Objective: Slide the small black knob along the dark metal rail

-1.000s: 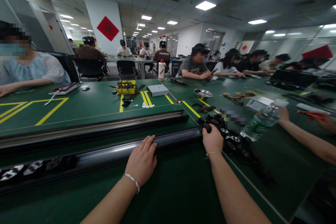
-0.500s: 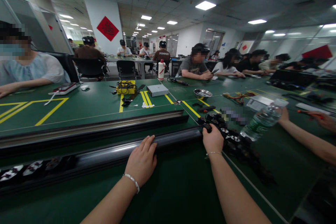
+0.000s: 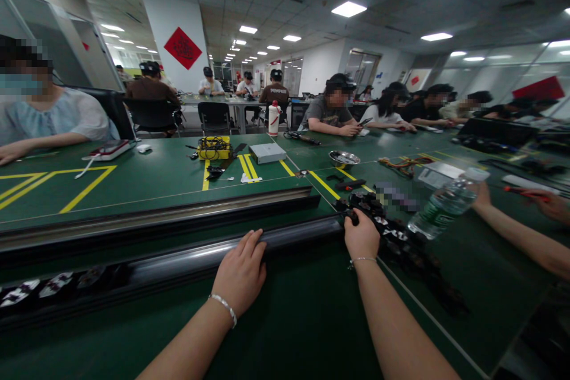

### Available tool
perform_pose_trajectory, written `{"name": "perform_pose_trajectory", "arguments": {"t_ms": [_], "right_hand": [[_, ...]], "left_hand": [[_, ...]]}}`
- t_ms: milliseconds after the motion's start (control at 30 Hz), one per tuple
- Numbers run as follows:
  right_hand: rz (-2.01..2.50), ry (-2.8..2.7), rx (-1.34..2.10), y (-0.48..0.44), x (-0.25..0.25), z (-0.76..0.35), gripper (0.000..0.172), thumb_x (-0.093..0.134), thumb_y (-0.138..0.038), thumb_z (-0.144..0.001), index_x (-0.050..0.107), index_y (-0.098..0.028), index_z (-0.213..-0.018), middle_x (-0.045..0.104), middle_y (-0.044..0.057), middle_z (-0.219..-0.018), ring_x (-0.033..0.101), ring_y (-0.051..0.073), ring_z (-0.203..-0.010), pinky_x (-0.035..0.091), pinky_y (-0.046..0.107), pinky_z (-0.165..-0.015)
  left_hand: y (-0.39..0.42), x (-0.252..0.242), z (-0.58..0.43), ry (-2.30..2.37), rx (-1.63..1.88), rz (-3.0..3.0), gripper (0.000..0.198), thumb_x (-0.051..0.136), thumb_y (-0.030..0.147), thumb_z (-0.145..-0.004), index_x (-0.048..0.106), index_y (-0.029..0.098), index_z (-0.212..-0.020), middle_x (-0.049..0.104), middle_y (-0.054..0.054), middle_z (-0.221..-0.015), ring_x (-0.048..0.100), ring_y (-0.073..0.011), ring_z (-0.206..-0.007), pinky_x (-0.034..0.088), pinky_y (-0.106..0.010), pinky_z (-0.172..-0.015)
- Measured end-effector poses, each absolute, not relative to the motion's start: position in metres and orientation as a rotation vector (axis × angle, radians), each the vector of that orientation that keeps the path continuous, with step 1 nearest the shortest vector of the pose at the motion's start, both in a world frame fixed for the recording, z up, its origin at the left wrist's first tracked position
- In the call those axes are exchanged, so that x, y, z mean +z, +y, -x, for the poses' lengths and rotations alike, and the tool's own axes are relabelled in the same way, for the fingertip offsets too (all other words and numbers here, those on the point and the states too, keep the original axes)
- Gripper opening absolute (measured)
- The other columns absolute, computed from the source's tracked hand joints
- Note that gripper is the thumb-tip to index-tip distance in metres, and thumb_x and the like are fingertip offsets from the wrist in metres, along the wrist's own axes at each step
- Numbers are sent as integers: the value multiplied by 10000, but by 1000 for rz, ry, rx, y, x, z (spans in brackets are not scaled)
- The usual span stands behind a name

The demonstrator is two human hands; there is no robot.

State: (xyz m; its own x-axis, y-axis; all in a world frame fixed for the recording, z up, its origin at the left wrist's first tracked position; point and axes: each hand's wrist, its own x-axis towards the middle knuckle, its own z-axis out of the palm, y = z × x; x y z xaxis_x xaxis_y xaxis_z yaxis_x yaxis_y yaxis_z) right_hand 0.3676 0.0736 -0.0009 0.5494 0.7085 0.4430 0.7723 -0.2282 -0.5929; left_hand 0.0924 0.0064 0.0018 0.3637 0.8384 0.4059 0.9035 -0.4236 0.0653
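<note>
A long black channel (image 3: 178, 258) lies slantwise across the green table in front of me. My left hand (image 3: 240, 273) is laid over its middle, fingertips at the far rim and thumb along the near side. Black pieces with shiny white faces (image 3: 56, 284) sit in the channel's left end. At the right end, my right hand (image 3: 363, 234) is closed with thumb and fingers on a small black piece (image 3: 350, 215); the fingers partly hide it. Beside that hand runs a row of similar black pieces (image 3: 414, 246), blurred toward the lower right.
Behind the channel lies a second long rail (image 3: 178, 217). A plastic water bottle (image 3: 447, 205) stands tilted in view near a co-worker's arm (image 3: 516, 231) on the right. Farther back are a metal bowl (image 3: 344, 158), a grey box (image 3: 267, 153) and a yellow block with black cable (image 3: 214, 148).
My right hand's thumb and fingers have shifted very slightly at the channel's end. My left hand and the channel stay where they were.
</note>
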Motion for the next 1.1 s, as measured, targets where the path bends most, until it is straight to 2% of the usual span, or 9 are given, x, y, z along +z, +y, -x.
{"name": "perform_pose_trajectory", "arguments": {"t_ms": [1100], "right_hand": [[1925,-1178,-92,75,-3,-372,387,464,-250,-746,586,-125,-1091,606,103,-1065,534,220,-978,385,328,-870]], "left_hand": [[7,0,-91,-1554,-562,2441,362,458,188,-748,531,179,-1103,469,-84,-1302,398,-234,-1217,401,-384,-977]]}}
